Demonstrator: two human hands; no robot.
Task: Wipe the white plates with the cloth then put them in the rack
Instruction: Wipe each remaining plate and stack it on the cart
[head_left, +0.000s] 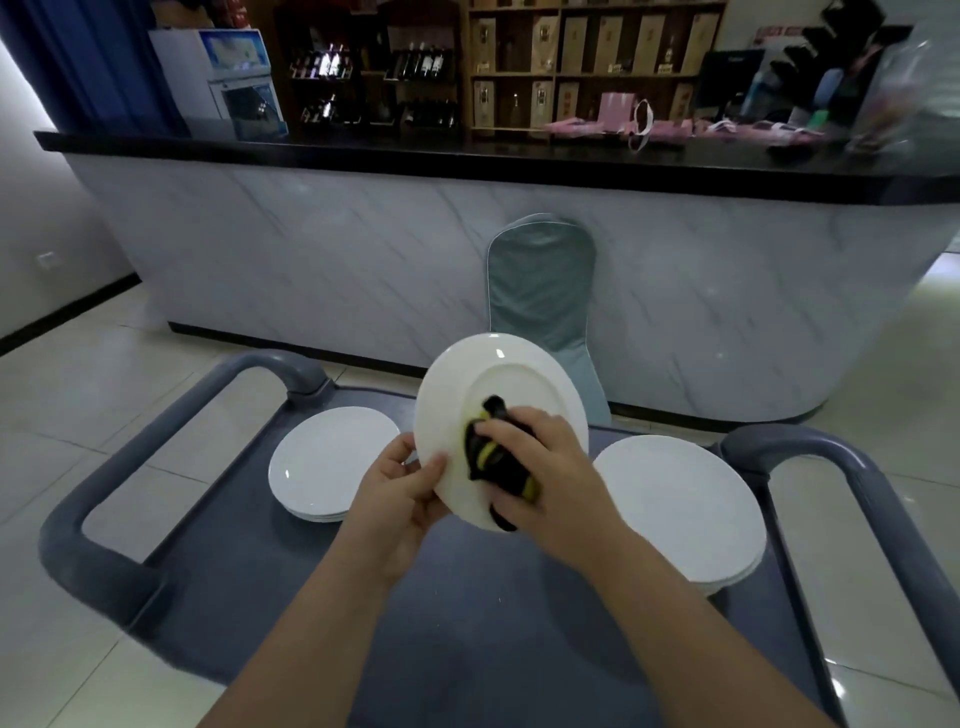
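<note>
1. One white plate is held up in the air, tilted on edge above the grey cart, with one face turned toward the person.
2. The left hand pinches the plate's lower-left rim, thumb on the near face and fingers curled behind. The right hand is closed round a bunched black-and-yellow cloth and presses it on the lower part of the plate's middle.
3. To wipe well, the rim pinch should be firm (a glazed plate is likely slippery). The cloth should circle out from the middle to the edge, and then the plate needs turning so the patch under the thumb and the far face get wiped too.
4. Two piles of white plates lie on the cart, a left pile and a right pile, well apart. I cannot tell which one is already wiped.
5. Beyond stand a covered chair and a pale counter. No rack can be picked out for certain.
</note>
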